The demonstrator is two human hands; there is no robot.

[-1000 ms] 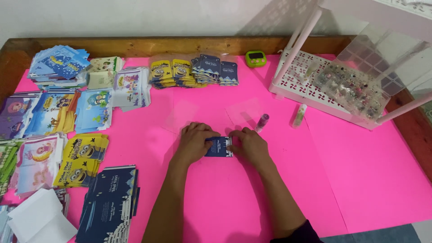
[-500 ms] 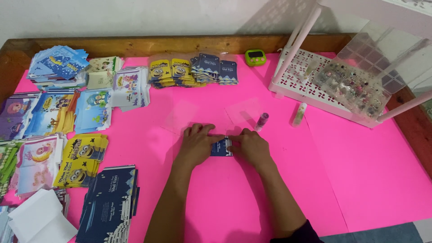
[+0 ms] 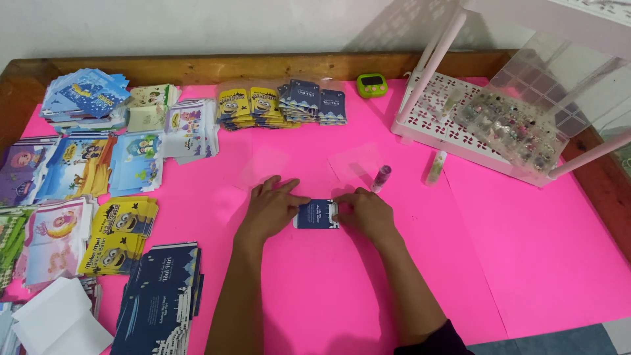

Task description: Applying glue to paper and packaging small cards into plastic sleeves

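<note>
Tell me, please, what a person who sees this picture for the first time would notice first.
First comes the bright pink sheet that covers the table. At its middle, the left hand and the right hand press a small dark blue card flat between them. Stacks of colourful printed envelopes crowd the left side, and a white rack with a clear compartment box stands at the upper right.

The small dark blue card (image 3: 317,214) is partly hidden at both ends under fingers (image 3: 297,200), its print too small to tell.
</note>
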